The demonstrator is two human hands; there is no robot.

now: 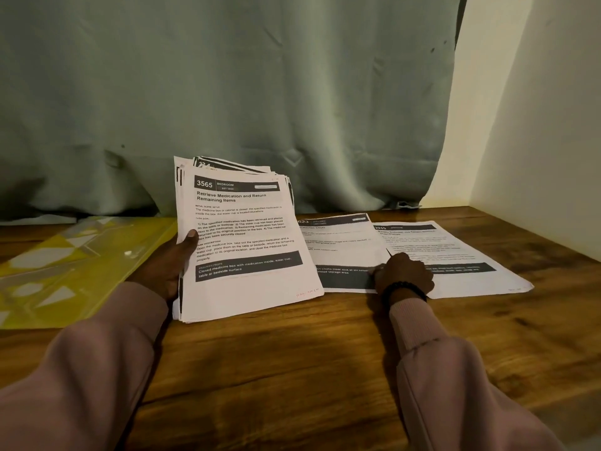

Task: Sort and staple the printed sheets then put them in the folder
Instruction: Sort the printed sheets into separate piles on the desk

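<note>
My left hand (169, 265) grips a thick stack of printed sheets (240, 242) by its left edge, tilted up off the table; the top page reads "3565 Bedroom". Two separate printed sheets lie flat to the right: a middle sheet (341, 249) and a right sheet (455, 252). My right hand (403, 271), fingers curled, rests where these two sheets meet; whether it pinches a sheet edge is hidden. A yellow patterned folder (65, 271) lies flat at the left. No stapler is visible.
The wooden table (292, 369) spans the view, with bare wood in front of the papers. A grey-green curtain (227, 92) hangs behind, and a white wall (536, 141) closes the right side.
</note>
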